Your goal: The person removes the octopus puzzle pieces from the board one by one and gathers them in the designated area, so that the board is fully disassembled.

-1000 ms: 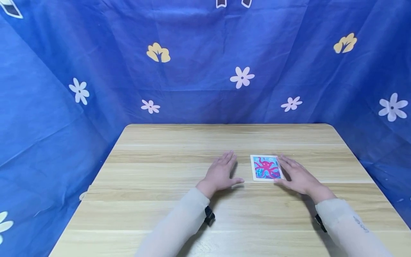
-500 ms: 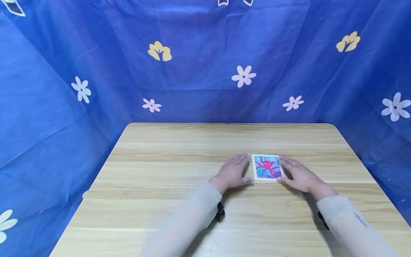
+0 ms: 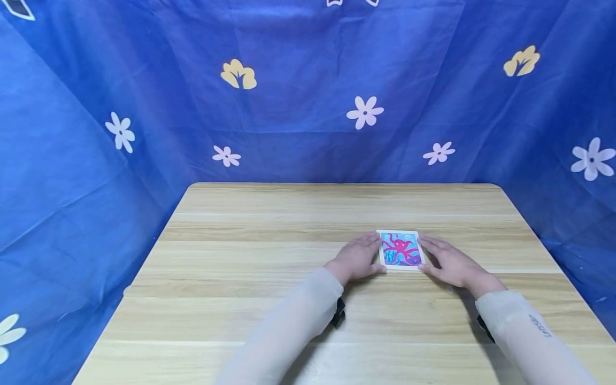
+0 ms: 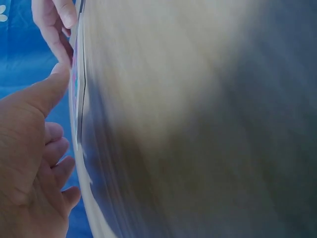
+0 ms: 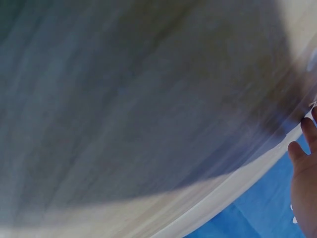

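A square picture card with a white border and a pink octopus on blue lies on the wooden table. My left hand is at its left edge, fingertips by the upper corner and thumb by the lower one. Along the right edge, my right hand has its fingers at the top corner and its thumb at the bottom. In the left wrist view the card appears edge-on, thin, beside my left hand. Only part of my right hand enters the right wrist view.
The pale wood-grain table has rounded far corners. A blue cloth with white and yellow flowers hangs behind it and along both sides. Dark wrist cameras sit under the light sleeves.
My left hand has moved right, from well short of the card to its left edge. The right hand has stayed by the right edge, and the card has hardly shifted.
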{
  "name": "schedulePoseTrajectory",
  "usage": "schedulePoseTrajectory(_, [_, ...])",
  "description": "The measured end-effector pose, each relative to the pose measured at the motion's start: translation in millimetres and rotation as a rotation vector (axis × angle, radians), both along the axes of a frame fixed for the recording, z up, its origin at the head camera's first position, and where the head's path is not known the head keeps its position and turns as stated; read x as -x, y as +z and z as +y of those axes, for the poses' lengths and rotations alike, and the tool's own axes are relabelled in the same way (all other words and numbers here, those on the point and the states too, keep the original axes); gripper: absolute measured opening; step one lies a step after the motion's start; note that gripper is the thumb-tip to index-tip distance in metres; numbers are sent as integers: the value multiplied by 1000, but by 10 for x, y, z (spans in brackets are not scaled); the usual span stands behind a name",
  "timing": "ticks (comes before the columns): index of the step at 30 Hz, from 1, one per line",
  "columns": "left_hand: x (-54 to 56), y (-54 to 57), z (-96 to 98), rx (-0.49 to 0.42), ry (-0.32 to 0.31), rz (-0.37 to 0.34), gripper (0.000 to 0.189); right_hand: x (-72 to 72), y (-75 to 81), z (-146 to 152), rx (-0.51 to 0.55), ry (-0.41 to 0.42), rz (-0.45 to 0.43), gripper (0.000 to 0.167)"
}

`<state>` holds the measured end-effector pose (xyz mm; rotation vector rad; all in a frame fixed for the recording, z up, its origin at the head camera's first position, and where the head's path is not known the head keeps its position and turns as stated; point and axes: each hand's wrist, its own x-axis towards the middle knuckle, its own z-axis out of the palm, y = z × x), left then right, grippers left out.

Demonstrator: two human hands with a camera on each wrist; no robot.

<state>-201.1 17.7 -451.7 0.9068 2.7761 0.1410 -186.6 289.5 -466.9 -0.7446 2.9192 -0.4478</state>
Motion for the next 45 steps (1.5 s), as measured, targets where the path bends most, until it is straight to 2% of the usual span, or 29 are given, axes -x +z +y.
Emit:
schedulePoseTrajectory(11, [12, -23, 69, 79, 20, -29, 71, 23, -44, 3, -20, -3, -13, 74])
schedulePoseTrajectory(19, [17, -25, 65, 96, 8, -17, 71, 8, -43, -6, -19, 0, 0, 72])
schedulePoseTrajectory(27, [5, -19, 22, 101, -23, 21, 70, -21, -59, -34, -9, 17, 57, 70])
schedulePoseTrajectory(40, [-35, -23, -198, 88, -54, 49, 71, -68, -31, -225, -37, 17, 52, 73])
schedulePoseTrajectory(45, [-53, -27, -314, 82, -59, 56, 70, -94, -9, -337, -23, 40, 78, 73])
